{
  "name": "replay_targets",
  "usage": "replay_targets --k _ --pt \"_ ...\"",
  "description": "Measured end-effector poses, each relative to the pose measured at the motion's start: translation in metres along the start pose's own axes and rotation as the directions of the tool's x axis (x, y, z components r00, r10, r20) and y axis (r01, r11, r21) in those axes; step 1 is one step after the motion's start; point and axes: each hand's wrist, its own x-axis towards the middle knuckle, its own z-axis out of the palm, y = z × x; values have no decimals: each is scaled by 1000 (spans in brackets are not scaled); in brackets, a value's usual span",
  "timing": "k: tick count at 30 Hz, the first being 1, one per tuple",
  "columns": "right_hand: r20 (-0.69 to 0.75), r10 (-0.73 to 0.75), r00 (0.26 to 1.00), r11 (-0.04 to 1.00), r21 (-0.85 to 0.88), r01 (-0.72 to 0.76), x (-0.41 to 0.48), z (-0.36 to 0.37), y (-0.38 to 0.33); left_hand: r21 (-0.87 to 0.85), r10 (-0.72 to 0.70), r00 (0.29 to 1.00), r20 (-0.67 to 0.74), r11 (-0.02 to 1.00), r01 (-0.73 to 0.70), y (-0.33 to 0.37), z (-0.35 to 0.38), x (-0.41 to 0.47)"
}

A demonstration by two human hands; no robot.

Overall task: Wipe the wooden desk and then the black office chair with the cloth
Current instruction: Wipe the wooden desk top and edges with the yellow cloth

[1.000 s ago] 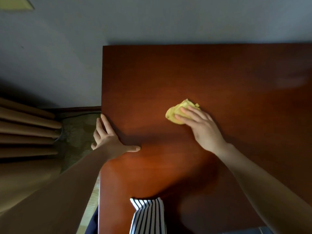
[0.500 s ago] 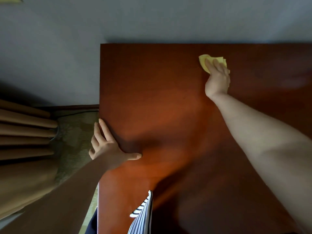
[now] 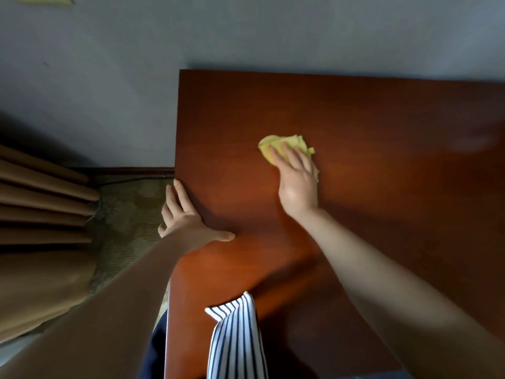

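desk, one, wooden: right hand presses one yellow cloth flat, left hand lies spread at its edge

Grey wall meets olive patterned carpet beside tan curtains

Crumpled yellow cloth on glossy reddish-brown wooden desk, left of centre

Single head-worn wide-angle view; looks steeply down from above near edge of wooden desk; faces wall behind desk; close, desk top fills right half; curtain and carpet at left.
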Motion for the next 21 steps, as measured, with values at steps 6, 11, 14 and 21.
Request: replay_targets --k 6,11,14,21 --pt "78 -229 970 973 43 226 -75 7 -37 -506 114 989 90 861 -53 -7 -20 -5" --pt "188 -507 841 862 89 500 -134 7 -48 -905 129 991 30 424 -28 -36 -22 -32" --pt "225 -665 712 745 141 652 -161 12 -55 -879 16 1000 -5 477 -13 -64 -11 -48" --pt "480 -702 526 670 193 717 -126 35 -73 -757 0 998 -60 651 -46 -109 2 -76"
